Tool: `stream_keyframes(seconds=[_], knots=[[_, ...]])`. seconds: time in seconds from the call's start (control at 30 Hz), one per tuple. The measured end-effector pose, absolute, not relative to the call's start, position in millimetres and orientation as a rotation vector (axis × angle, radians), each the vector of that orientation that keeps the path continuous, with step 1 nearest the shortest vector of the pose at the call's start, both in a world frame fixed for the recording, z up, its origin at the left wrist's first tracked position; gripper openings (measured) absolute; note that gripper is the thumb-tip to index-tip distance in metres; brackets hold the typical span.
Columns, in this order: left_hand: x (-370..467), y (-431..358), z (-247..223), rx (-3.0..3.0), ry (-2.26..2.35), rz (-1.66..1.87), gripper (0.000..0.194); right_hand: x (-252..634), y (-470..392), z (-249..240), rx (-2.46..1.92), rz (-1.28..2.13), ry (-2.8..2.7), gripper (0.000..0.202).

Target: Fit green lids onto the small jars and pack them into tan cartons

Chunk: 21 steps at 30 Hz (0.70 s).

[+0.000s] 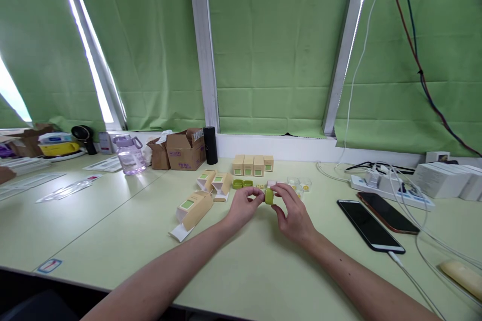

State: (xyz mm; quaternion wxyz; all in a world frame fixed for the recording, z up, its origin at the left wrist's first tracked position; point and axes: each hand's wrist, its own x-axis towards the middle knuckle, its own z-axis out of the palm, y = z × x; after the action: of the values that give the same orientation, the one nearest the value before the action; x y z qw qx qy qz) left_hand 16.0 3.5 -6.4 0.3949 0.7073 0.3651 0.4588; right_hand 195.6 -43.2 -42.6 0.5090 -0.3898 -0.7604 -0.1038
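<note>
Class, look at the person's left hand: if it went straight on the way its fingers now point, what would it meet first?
The small green item, right at the left hand's fingertips; they may already touch.

The left hand point(244, 206) and right hand point(293, 213) meet at a small green case point(268, 196) above the pale worktop point(241, 271). Open cartons point(194, 209) lie to the left; two phones point(371, 225) rest on the right, near a white power strip point(391, 194).
</note>
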Motion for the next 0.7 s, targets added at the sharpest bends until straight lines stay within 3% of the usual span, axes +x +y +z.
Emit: stream_keyframes(seconds=[0.7], knots=[[15.7, 4.3, -2.1, 1.760, 0.913, 1.110, 0.021, 195.1, -41.3, -41.6, -0.936, -0.213, -1.832, 0.043]])
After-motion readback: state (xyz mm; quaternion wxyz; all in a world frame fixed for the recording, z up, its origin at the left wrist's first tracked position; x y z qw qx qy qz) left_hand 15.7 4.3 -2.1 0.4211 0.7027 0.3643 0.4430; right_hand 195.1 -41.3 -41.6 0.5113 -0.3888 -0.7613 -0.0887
